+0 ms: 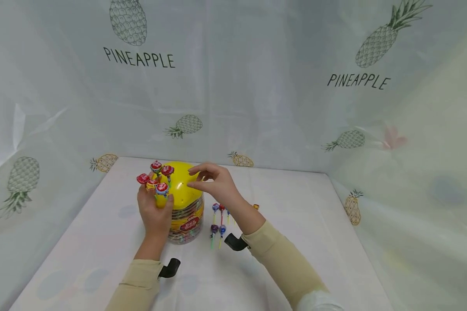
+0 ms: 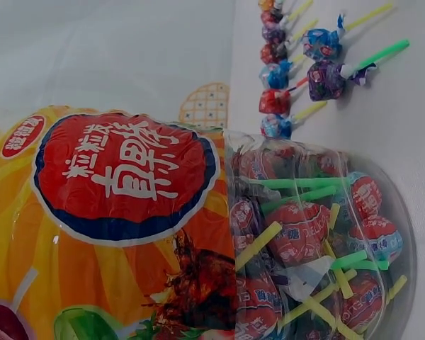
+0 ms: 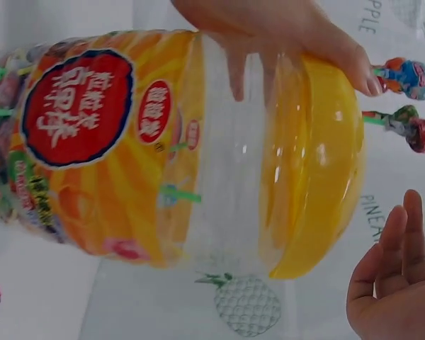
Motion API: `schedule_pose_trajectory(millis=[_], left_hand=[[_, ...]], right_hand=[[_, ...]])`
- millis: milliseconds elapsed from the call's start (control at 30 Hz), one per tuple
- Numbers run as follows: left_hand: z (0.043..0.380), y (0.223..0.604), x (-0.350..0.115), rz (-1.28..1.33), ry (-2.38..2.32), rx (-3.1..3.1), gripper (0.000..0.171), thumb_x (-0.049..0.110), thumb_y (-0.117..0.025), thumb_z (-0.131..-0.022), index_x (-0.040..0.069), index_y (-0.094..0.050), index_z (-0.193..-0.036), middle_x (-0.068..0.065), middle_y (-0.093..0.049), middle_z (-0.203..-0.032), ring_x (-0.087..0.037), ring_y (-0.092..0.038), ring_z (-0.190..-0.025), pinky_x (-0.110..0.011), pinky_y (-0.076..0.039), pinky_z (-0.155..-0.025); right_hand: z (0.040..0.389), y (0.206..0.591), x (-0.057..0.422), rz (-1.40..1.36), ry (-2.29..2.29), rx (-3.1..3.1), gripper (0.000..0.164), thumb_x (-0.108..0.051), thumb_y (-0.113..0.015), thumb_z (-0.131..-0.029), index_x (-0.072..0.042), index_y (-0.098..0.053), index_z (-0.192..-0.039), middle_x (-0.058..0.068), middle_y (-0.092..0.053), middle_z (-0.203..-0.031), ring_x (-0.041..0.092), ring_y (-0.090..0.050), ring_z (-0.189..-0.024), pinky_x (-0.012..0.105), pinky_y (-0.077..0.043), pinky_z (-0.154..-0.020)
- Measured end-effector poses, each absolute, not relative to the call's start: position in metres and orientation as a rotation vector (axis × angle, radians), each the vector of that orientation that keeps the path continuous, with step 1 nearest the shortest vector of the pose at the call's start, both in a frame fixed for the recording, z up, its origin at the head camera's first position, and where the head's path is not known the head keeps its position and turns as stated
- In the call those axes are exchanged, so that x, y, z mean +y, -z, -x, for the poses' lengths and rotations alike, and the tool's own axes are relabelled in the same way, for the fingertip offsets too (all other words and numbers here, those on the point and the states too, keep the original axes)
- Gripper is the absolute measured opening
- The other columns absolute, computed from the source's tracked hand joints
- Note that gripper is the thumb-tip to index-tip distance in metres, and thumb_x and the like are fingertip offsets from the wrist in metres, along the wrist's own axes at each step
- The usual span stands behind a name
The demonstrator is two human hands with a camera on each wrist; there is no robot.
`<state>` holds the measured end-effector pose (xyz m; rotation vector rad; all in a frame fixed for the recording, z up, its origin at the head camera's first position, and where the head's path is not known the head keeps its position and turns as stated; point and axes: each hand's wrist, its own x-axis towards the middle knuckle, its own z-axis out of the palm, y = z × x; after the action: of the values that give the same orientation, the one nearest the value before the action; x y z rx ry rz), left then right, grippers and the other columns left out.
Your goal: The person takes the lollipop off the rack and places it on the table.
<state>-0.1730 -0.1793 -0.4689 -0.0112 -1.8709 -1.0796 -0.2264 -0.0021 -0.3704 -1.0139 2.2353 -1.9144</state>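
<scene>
A clear plastic candy jar (image 1: 185, 223) with an orange-and-red label stands upright on the table, topped by a domed yellow lid (image 1: 183, 194). Several wrapped lollipops (image 1: 162, 188) stick up from the left part of the lid. My left hand (image 1: 154, 214) grips the jar from its left side, up by the lid. Over the right side of the lid hovers my right hand (image 1: 218, 183), thumb and fingers apart, nothing visible between them. In the left wrist view, more lollipops (image 2: 297, 227) lie inside the jar's lower part.
Loose lollipops (image 1: 222, 229) lie in rows on the white-covered table (image 1: 295, 242) to the right of the jar, some hidden behind my right forearm. A pineapple-printed sheet (image 1: 257, 108) hangs behind and around the table.
</scene>
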Motion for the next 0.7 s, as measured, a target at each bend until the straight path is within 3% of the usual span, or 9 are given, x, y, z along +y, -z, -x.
schedule_pose_trajectory(millis=[100, 267, 500, 700], left_hand=[[0.173, 0.468, -0.178, 0.016, 1.061, -1.882, 0.07, 0.044, -0.058, -0.089, 0.008, -0.04, -0.147, -0.02, -0.041, -0.139, -0.033, -0.04, -0.122, -0.038, -0.035, -0.108], [0.172, 0.468, -0.178, 0.005, 1.059, -1.901, 0.072, 0.046, -0.056, -0.091, 0.006, -0.039, -0.148, -0.022, -0.041, -0.138, -0.032, -0.039, -0.123, -0.037, -0.035, -0.108], [0.172, 0.467, -0.18, 0.046, 1.054, -1.893, 0.07, 0.05, -0.054, -0.093, 0.01, -0.038, -0.149, -0.02, -0.042, -0.139, -0.031, -0.039, -0.124, -0.042, -0.034, -0.109], [0.173, 0.467, -0.18, 0.088, 1.048, -1.869, 0.075, 0.056, -0.05, -0.094, 0.004, -0.039, -0.147, -0.023, -0.041, -0.141, -0.035, -0.038, -0.125, -0.04, -0.03, -0.112]], right_hand=[[0.228, 0.365, -0.009, 1.054, 1.922, 2.227, 0.026, -0.01, -0.077, -0.084, -0.006, -0.071, -0.109, 0.0, -0.068, -0.107, 0.016, -0.06, -0.091, 0.033, -0.052, -0.086], [0.227, 0.359, -0.021, 1.064, 1.944, 2.198, 0.029, -0.011, -0.076, -0.085, -0.009, -0.072, -0.114, -0.004, -0.066, -0.112, 0.014, -0.058, -0.095, 0.03, -0.051, -0.09], [0.222, 0.356, -0.035, 1.029, 1.986, 2.172, 0.026, -0.012, -0.076, -0.086, -0.011, -0.073, -0.111, -0.008, -0.066, -0.109, 0.013, -0.058, -0.097, 0.028, -0.051, -0.088], [0.22, 0.357, -0.04, 1.019, 1.995, 2.152, 0.025, -0.011, -0.076, -0.085, -0.011, -0.073, -0.11, -0.008, -0.067, -0.107, 0.011, -0.059, -0.097, 0.028, -0.052, -0.086]])
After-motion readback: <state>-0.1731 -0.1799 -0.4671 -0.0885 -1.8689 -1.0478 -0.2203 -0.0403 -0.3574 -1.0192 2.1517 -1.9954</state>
